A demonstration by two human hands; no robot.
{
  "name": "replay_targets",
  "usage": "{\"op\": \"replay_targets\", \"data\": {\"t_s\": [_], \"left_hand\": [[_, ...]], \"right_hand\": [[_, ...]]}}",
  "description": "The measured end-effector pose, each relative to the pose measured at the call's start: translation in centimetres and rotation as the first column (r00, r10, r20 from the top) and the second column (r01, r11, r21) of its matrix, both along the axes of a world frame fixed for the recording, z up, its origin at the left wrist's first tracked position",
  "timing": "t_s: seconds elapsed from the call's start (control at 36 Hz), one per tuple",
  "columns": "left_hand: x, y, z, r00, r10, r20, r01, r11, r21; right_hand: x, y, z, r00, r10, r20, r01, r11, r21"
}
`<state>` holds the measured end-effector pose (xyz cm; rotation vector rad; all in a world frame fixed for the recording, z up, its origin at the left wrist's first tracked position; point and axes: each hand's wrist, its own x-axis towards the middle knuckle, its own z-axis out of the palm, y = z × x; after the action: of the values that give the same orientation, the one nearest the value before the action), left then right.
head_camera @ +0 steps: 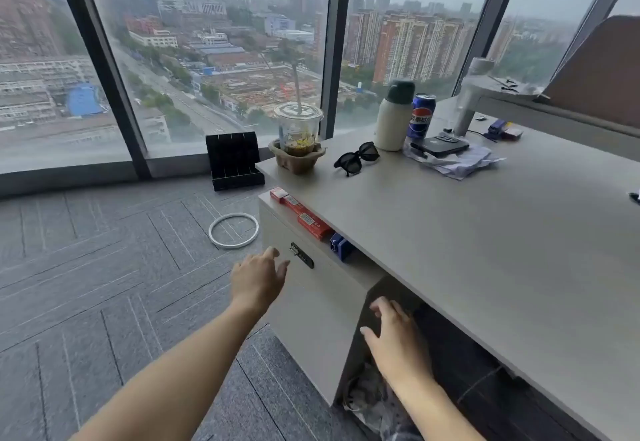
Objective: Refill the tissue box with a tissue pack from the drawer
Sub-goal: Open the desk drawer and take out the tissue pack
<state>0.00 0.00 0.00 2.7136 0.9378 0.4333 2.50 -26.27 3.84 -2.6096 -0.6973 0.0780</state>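
the left hand [258, 279] reaches with fingers spread and holding nothing toward the lock [302, 255] on the front of the cabinet [311, 319] under the desk [485, 233], probably to pull it open, since that front looks shut. the right hand [394, 336] rests open and empty at the cabinet's side edge, perhaps to steady it. neither the tissue pack nor the tissue box is in sight; i judge the pack is inside, so the task has barely begun.
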Motion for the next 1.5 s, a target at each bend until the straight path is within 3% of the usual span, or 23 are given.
{"op": "replay_targets", "data": {"t_s": [0.11,0.36,0.61,0.72,0.75,0.83,0.89,1.17,1.5], "left_hand": [[1.7,0.4,-0.1,0.999,0.039,-0.017,-0.04,0.996,-0.083],[3.4,0.9,-0.9,0.997,-0.059,0.046,0.065,0.988,-0.14],[3.8,1.8,-0.5,0.988,-0.093,0.121,0.129,0.931,-0.342],[4.1,2.2,-1.0,0.978,-0.046,0.205,0.152,0.826,-0.542],[4.2,2.2,-1.0,0.975,-0.014,0.223,0.156,0.76,-0.631],[4.1,2.1,-0.7,0.966,0.143,0.215,0.131,0.448,-0.884],[4.1,2.0,-0.5,0.965,0.182,0.186,0.11,0.362,-0.926],[4.8,1.5,0.2,0.948,0.307,0.084,0.035,0.162,-0.986],[4.6,1.0,0.8,0.94,0.331,0.086,0.019,0.199,-0.98]], "right_hand": [[0.9,0.7,-0.4,0.999,-0.038,-0.036,0.038,0.999,0.004],[1.6,1.6,-1.3,0.998,-0.055,0.018,0.055,0.998,0.016],[1.5,2.1,-2.3,0.992,-0.125,-0.012,0.125,0.977,0.171],[1.6,2.1,-2.7,0.988,-0.151,-0.027,0.153,0.962,0.228],[1.7,2.1,-2.6,0.988,-0.15,-0.025,0.152,0.96,0.235],[1.7,2.0,-2.6,0.988,-0.153,-0.027,0.155,0.957,0.246],[1.7,2.0,-2.6,0.988,-0.152,-0.021,0.153,0.956,0.251],[1.6,2.1,-2.9,0.988,-0.151,-0.001,0.146,0.953,0.267],[1.5,1.8,-2.6,0.993,-0.121,-0.007,0.119,0.964,0.237]]}}
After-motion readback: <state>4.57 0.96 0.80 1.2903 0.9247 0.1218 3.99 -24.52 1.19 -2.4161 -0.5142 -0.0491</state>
